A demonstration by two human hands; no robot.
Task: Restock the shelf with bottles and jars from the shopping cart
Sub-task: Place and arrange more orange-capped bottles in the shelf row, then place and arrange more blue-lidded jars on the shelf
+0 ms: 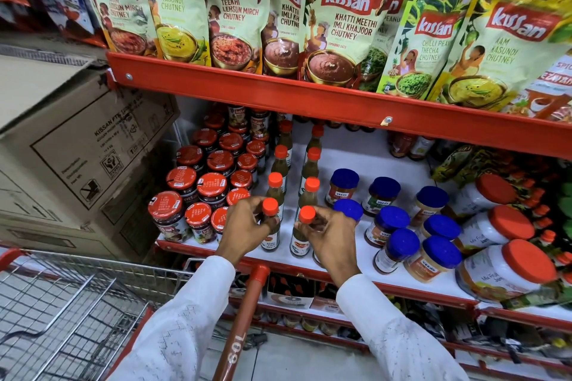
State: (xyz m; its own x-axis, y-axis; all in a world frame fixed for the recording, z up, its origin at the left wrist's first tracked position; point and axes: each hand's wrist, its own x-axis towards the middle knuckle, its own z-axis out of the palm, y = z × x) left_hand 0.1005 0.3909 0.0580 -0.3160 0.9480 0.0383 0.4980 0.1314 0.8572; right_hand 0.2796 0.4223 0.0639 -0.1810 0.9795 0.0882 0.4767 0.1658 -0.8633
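Two green chilli sauce bottles with orange caps stand at the front of the white shelf (365, 269). My left hand (244, 226) grips the neck of the left bottle (271, 238). My right hand (328, 235) holds the right bottle (299, 241) just below its cap. Behind them, two rows of the same bottles (280, 164) run toward the back. The wire shopping cart (68, 303) sits at the lower left, its red handle (244, 318) between my white sleeves.
Red-lidded jam jars (198, 192) crowd the shelf left of the bottles. Blue-capped jars (399, 226) and big orange-lidded jam tubs (501, 269) fill the right. Chutney pouches (340, 25) stand on the red shelf above. A cardboard box (77, 148) sits at the left.
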